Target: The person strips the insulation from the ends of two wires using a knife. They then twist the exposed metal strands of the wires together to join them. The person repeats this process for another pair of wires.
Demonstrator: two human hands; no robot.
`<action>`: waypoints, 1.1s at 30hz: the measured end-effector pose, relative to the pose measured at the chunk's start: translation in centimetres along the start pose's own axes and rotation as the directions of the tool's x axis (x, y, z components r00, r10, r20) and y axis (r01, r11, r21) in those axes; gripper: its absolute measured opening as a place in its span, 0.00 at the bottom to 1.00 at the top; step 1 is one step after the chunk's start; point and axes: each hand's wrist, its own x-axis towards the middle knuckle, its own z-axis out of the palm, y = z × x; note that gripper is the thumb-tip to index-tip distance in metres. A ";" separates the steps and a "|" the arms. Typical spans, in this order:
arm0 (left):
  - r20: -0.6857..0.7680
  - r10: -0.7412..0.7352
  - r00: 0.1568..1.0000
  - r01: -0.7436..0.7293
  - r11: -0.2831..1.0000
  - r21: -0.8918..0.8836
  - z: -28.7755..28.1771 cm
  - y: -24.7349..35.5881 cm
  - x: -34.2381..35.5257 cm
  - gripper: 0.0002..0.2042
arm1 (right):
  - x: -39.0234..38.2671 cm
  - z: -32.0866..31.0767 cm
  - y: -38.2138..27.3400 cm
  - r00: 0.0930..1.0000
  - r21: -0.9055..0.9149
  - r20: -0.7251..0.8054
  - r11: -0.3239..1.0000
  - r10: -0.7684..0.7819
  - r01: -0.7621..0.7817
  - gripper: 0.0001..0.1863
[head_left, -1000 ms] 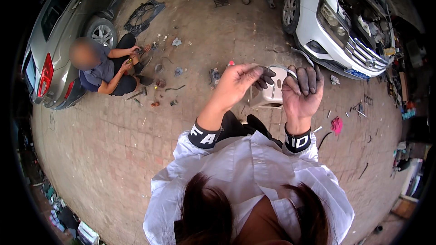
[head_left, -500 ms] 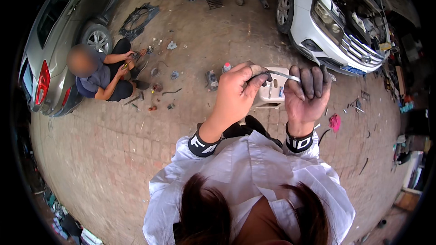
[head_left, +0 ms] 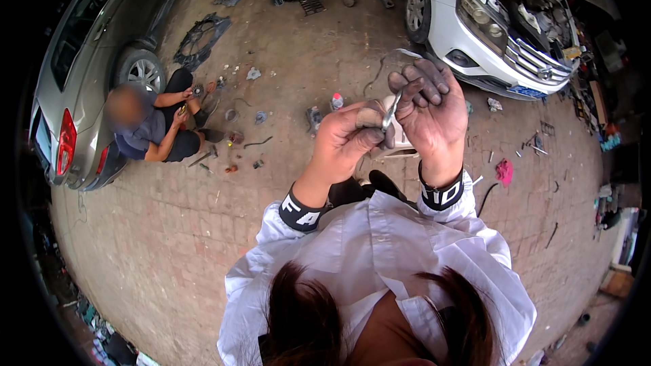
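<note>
From my remote seat I see the hands have drawn together, left hand (head_left: 346, 137) pinching the silvery strip (head_left: 390, 115) at upper centre, right hand (head_left: 435, 112) curling its fingers onto it, apparently leaving only a short span between their grips.

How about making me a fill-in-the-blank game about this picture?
1. The left hand and right hand hold a shiny strip; the white-lettered wristbands are coloured ____.
2. The car with its engine showing is coloured ____.
3. The bright crumpled cloth on the ground is coloured ____.
4. The other person is on the picture's ____ side.

Missing words: black; white; pink; left.
</note>
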 end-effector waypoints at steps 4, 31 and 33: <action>-0.126 -0.274 0.953 0.204 0.893 -0.400 0.6 -0.2 -0.5 0.10 | 0.0 -0.2 0.0 0.993 -0.142 0.039 0.983 -0.113 0.117 0.25; -0.181 -0.350 0.919 0.179 0.780 -0.600 5.0 -0.2 -0.5 0.15 | -0.9 1.8 -2.3 0.999 -0.224 0.021 0.974 -0.029 0.033 0.26; -0.166 -0.345 0.924 0.151 0.727 -0.670 5.4 -0.6 -0.7 0.14 | -1.1 2.1 -2.6 0.999 -0.233 0.035 0.972 0.003 0.005 0.26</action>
